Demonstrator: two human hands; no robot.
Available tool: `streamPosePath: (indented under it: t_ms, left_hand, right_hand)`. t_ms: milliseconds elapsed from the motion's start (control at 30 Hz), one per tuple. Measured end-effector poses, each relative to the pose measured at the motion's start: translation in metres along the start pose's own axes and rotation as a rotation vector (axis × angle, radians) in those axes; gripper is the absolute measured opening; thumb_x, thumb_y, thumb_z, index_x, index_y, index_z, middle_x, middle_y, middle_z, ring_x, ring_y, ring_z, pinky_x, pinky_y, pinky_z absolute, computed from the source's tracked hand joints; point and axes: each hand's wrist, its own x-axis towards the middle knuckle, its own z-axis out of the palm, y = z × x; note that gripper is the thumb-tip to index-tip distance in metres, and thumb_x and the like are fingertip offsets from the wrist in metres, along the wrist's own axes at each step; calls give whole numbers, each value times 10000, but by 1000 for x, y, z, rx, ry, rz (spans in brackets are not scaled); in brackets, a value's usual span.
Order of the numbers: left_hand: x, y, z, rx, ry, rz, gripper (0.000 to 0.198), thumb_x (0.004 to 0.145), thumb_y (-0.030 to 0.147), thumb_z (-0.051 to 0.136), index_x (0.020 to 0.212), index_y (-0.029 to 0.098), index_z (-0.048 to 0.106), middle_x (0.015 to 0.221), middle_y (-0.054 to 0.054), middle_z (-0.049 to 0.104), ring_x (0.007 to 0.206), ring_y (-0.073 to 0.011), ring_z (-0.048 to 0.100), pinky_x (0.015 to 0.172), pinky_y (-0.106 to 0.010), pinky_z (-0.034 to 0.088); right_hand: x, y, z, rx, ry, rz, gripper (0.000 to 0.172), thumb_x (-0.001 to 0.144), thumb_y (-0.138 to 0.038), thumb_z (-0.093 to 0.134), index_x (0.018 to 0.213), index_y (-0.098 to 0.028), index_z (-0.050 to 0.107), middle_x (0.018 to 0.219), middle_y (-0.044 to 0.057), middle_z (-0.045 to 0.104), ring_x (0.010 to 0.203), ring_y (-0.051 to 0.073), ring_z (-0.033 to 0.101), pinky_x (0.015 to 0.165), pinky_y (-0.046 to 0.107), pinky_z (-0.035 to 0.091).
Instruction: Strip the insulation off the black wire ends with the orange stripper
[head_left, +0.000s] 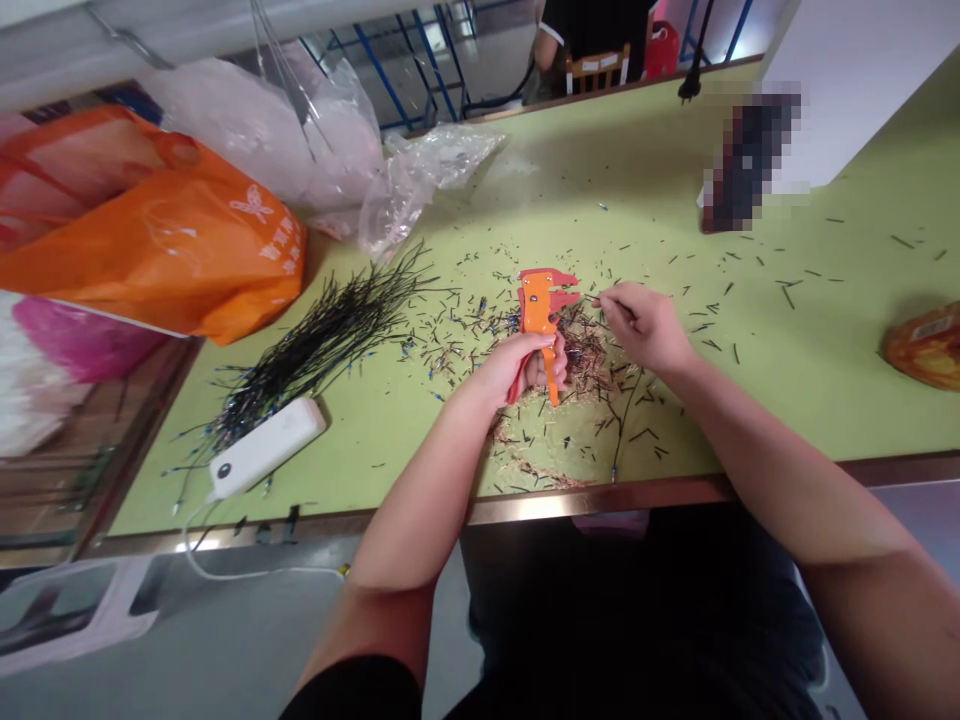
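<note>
My left hand [525, 365] is wrapped round the handles of an orange and red wire stripper [537, 305]. Its jaws point right and stand apart. Just right of the jaws, my right hand [645, 322] is closed in a pinch on a thin black wire [592, 298], whose end reaches toward the jaws. Below the tool and between the hands lies a heap of copper strands and short black offcuts [589, 365]. A single black wire [621, 425] with a blue end runs down toward the table's front edge.
A bundle of black wires [322, 335] lies at left, beside a white power bank [268, 447] with a cable. Behind are an orange bag [180, 240] and clear plastic bags [420, 180]. A white box [847, 90] stands at right. Beyond the table a person [596, 30] sits.
</note>
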Motion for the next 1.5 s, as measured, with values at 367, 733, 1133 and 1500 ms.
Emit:
streamPosePath:
  t_ms: [367,733,1133,1500]
  left_hand:
    - [-1,0,-9,203,6,-71,317,760,442,767,833,172,618,672,4,652,592,-146,667,613,-294,604]
    - [2,-11,6,193,27,31,333,816,411,772,706,196,544,572,44,542,519,-104,569,573,-272,494]
    - [6,-20,15,294,127,110,485,841,494,780,589,213,475,485,67,463,417,-70,451,502,-262,397]
    - [10,-32,33,148,218,101,525,765,477,819,525,222,427,413,83,386,344,-67,391,400,-238,363]
  right_hand:
    - [-2,4,2,-61,-79,-32,300,1084,-295,487,901,-195,704,829,79,717,740,188,599,662,350,451]
    - [-2,3,2,-68,-84,-40,312,1064,-231,470,761,-216,543,719,31,552,689,167,496,623,332,384]
    - [-1,-5,2,-15,-44,-17,307,1051,-196,445,747,-227,471,709,20,515,676,158,482,618,341,386]
    - [-2,-9,1,6,-11,0,326,1055,-206,445,730,-230,442,698,6,481,674,151,467,641,326,390]
